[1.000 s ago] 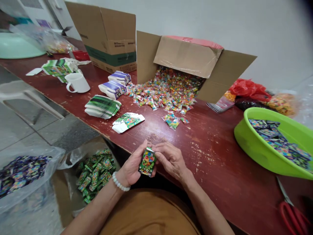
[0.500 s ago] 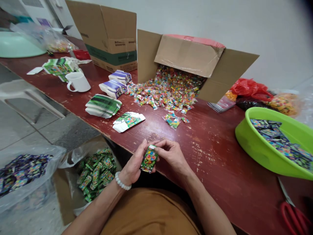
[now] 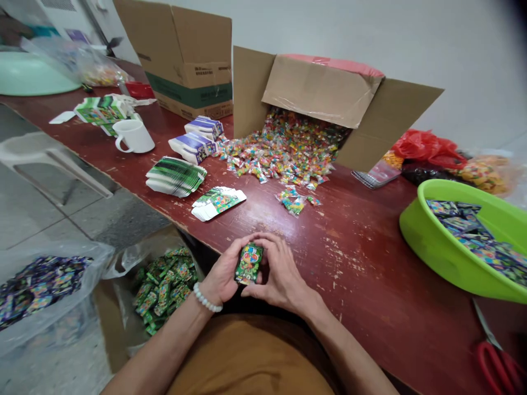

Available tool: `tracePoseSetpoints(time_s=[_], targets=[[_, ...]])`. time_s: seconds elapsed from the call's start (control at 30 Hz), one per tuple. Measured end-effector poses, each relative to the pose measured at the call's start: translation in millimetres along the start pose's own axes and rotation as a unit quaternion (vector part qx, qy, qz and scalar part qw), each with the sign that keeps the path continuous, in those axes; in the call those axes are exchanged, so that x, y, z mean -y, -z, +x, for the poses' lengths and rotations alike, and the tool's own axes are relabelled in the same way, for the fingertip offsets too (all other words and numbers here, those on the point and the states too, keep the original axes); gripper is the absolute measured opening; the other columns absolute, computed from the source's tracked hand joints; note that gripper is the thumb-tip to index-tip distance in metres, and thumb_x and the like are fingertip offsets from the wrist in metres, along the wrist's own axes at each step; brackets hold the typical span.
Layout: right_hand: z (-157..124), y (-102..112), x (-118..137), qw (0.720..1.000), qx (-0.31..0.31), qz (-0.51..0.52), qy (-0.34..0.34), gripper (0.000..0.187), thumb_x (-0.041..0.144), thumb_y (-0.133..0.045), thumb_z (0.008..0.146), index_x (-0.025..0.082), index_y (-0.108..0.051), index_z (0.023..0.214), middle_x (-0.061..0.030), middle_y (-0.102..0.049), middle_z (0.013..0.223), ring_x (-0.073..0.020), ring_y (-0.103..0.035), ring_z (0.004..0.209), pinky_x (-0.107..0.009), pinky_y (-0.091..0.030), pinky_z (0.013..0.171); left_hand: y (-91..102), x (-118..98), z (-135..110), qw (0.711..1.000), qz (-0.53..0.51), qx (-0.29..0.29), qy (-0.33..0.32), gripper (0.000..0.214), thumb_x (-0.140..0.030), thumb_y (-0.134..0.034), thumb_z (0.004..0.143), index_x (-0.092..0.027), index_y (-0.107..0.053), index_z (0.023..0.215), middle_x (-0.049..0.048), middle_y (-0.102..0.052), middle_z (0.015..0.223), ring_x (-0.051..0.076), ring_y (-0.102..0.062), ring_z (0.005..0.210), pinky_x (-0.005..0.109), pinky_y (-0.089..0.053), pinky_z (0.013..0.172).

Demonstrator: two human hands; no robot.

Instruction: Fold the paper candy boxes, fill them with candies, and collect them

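Box (image 3: pixel 248 264) looks closed, my left hand (image 3: pixel 225 274) gripping, right hand (image 3: pixel 284 274) cupped wide round it; packs (image 3: pixel 167 291) left of it seem done, flat cartons (image 3: pixel 176 178) beyond remain.

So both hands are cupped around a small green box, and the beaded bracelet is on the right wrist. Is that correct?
Not quite: the head view shows the beaded bracelet on the left wrist. The left hand and right hand are indeed cupped around the small green box.
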State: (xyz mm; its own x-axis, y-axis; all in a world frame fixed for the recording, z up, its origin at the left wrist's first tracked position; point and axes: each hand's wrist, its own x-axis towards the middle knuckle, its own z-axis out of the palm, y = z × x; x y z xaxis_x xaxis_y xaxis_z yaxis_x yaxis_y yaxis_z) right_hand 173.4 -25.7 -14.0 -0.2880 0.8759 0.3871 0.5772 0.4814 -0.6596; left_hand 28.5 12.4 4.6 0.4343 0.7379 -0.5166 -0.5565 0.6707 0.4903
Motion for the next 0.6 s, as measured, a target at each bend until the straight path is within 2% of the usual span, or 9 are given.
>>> tracePoseSetpoints(time_s=[0.03, 0.1, 0.17, 0.23, 0.33, 0.43, 0.53, 0.6], targets=[[0.1, -2.2, 2.5, 0.999, 0.002, -0.034, 0.009, 0.092, 0.039, -0.083, 0.062, 0.019, -0.037, 0.139, -0.0171, -0.046, 0.141, -0.0332, -0.044, 0.127, -0.05, -0.038, 0.102, -1.6, -0.3, 0.1, 1.0, -0.008, -0.008, -0.012, 0.021, -0.023, -0.053, 0.092, -0.014, -0.069, 0.104, 0.0027, -0.071, 0.077, 0.015, -0.067, 0.061, 0.024, -0.055, 0.054], [2.7, -5.5, 7.2, 0.996, 0.007, -0.088, 0.018, 0.092, 0.028, -0.076, 0.065, 0.019, -0.029, 0.144, -0.0168, -0.045, 0.143, -0.0342, -0.041, 0.128, -0.051, -0.033, 0.104, -3.4, -0.6, 0.0, 0.999, -0.021, -0.014, -0.028, 0.022, -0.024, -0.052, 0.094, -0.013, -0.069, 0.103, 0.0047, -0.074, 0.085, 0.016, -0.07, 0.072, 0.026, -0.057, 0.068], [7.7, -6.8, 10.3, 0.992, 0.017, -0.121, 0.022, 0.086, 0.018, -0.068, 0.064, 0.018, -0.032, 0.142, -0.0157, -0.049, 0.139, -0.0345, -0.041, 0.126, -0.052, -0.03, 0.104, -1.8, -0.3, -0.5, 0.999, -0.025, -0.014, -0.031, 0.026, -0.027, -0.05, 0.096, -0.011, -0.069, 0.105, 0.0078, -0.075, 0.095, 0.018, -0.071, 0.083, 0.028, -0.056, 0.08], [13.6, -7.4, 11.2, 0.992, 0.027, -0.121, 0.027, 0.081, 0.015, -0.063, 0.06, 0.017, -0.038, 0.138, -0.0154, -0.051, 0.133, -0.0345, -0.043, 0.121, -0.052, -0.031, 0.102, 3.2, 0.2, -1.7, 1.0, -0.014, -0.01, -0.026, 0.03, -0.032, -0.05, 0.096, -0.011, -0.068, 0.108, 0.0096, -0.075, 0.099, 0.021, -0.071, 0.089, 0.032, -0.055, 0.085], [22.2, -11.3, 11.1, 0.998, 0.02, -0.048, 0.016, 0.072, 0.019, -0.065, 0.059, 0.018, -0.045, 0.129, -0.013, -0.054, 0.122, -0.0306, -0.049, 0.11, -0.046, -0.039, 0.095, 13.7, 1.1, -5.1, 0.999, 0.028, -0.013, -0.035, 0.034, -0.038, -0.056, 0.093, -0.011, -0.068, 0.111, 0.0103, -0.075, 0.101, 0.023, -0.07, 0.092, 0.034, -0.055, 0.087], [29.6, -23.0, 15.3, 0.999, 0.023, 0.026, 0.002, 0.069, 0.022, -0.073, 0.057, 0.02, -0.048, 0.122, -0.009, -0.056, 0.114, -0.0273, -0.052, 0.105, -0.043, -0.042, 0.092, 23.9, 1.2, -12.3, 0.989, 0.091, -0.052, -0.108, 0.037, -0.043, -0.065, 0.087, -0.014, -0.068, 0.109, 0.0079, -0.074, 0.102, 0.022, -0.069, 0.093, 0.031, -0.053, 0.087], [34.3, -37.0, 23.1, 0.995, 0.073, 0.06, 0.02, 0.083, 0.033, -0.083, 0.057, 0.022, -0.043, 0.13, -0.009, -0.055, 0.122, -0.0274, -0.051, 0.11, -0.045, -0.041, 0.097, 40.9, -4.9, -26.5, 0.957, 0.181, -0.105, -0.203, 0.04, -0.045, -0.069, 0.081, -0.018, -0.065, 0.11, 0.0045, -0.073, 0.103, 0.018, -0.069, 0.086, 0.027, -0.053, 0.083], [35.2, -42.3, 23.9, 0.991, 0.107, 0.078, 0.032, 0.097, 0.046, -0.085, 0.059, 0.024, -0.035, 0.139, -0.0115, -0.049, 0.133, -0.0289, -0.047, 0.12, -0.046, -0.04, 0.1, 63.6, -17.2, -40.5, 0.928, 0.272, -0.144, -0.207, 0.047, -0.052, -0.063, 0.083, -0.02, -0.059, 0.119, 0.0037, -0.072, 0.095, 0.017, -0.067, 0.072, 0.03, -0.055, 0.07]])
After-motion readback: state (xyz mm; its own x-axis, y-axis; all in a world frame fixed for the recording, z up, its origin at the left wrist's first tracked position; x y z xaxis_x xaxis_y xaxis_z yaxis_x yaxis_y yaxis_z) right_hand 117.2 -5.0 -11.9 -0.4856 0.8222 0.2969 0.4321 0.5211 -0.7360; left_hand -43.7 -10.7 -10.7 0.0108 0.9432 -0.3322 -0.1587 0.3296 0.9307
